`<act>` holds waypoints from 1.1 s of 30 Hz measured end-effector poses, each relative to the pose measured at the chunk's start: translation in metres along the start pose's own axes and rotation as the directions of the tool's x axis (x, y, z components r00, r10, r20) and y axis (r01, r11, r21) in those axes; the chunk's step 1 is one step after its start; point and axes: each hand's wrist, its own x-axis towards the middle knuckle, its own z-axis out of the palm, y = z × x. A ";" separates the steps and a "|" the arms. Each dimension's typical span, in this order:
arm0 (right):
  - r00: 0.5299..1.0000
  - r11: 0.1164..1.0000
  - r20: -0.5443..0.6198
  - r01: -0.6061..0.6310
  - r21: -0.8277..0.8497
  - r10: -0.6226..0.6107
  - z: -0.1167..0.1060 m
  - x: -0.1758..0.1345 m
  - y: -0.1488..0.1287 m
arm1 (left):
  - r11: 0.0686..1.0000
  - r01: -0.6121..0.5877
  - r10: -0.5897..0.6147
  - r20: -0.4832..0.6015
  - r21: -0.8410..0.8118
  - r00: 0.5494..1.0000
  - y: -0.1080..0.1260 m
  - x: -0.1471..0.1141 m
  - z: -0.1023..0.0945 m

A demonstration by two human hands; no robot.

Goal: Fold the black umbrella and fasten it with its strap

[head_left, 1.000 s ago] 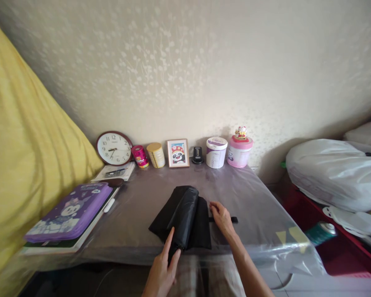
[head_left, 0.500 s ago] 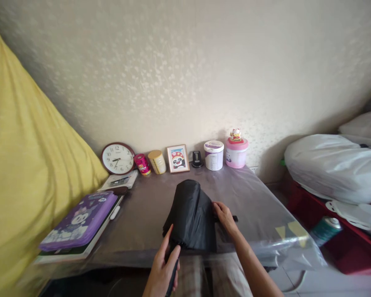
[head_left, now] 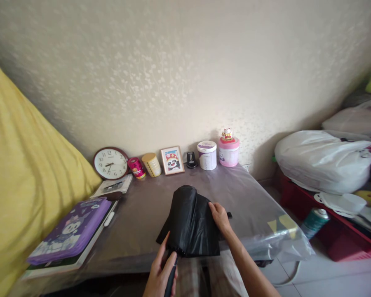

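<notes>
Big grey table under a clear plastic sheet, and a black folded fabric umbrella lying at its near edge. Left hand is wrapped round the umbrella's black handle; right hand pinches the canopy's right side by the thin black strap. Reckon the slick fabric could slip loose and unroll if that pinch eases.

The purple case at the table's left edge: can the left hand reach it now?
Probably not at once: the left hand is closed around the black umbrella handle. The table between it and the purple case looks free.
</notes>
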 end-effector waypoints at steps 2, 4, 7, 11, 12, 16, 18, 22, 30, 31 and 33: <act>1.000 1.000 -0.023 0.005 -0.027 -0.005 0.004 0.002 0.005 | 1.000 -0.001 0.001 0.001 -0.009 1.000 -0.004 0.002 -0.001; 0.999 0.998 -0.038 0.010 -0.054 -0.012 0.005 0.002 0.007 | 1.000 0.009 -0.009 -0.006 -0.010 1.000 -0.007 0.003 -0.002; 0.999 0.997 -0.044 0.021 -0.080 -0.024 0.005 0.000 0.007 | 0.999 0.032 -0.032 -0.014 -0.007 0.999 -0.010 0.005 -0.004; 0.999 0.995 -0.032 0.038 -0.096 -0.042 0.006 0.000 0.008 | 0.999 0.041 -0.041 -0.006 -0.022 0.999 -0.011 0.005 -0.004; 0.999 0.994 -0.030 0.041 -0.099 -0.045 0.007 0.001 0.008 | 0.999 0.043 -0.044 -0.009 -0.024 0.999 -0.011 0.005 -0.003; 0.998 0.993 -0.032 0.050 -0.102 -0.054 0.009 0.002 0.006 | 0.998 0.054 -0.055 -0.013 -0.021 0.998 -0.011 0.005 -0.003; 0.998 0.994 -0.039 0.054 -0.096 -0.058 0.009 0.002 0.004 | 0.998 0.055 -0.055 -0.009 -0.012 0.998 -0.013 0.005 -0.003; 0.996 0.996 -0.048 0.069 -0.062 -0.072 0.009 0.001 -0.003 | 0.999 0.047 -0.047 -0.020 0.025 0.999 -0.017 0.005 -0.002; 0.998 0.993 -0.019 0.069 0.099 -0.068 0.016 0.004 -0.027 | 0.988 0.024 -0.013 -0.072 0.151 0.997 -0.025 0.006 0.001; 0.998 0.993 -0.010 0.063 0.104 -0.062 0.018 0.004 -0.030 | 0.987 0.007 0.005 -0.069 0.159 0.998 -0.026 0.006 0.001; 0.999 0.994 0.010 0.049 0.100 -0.050 0.022 0.005 -0.036 | 0.985 -0.028 0.038 -0.059 0.170 0.998 -0.026 0.007 0.000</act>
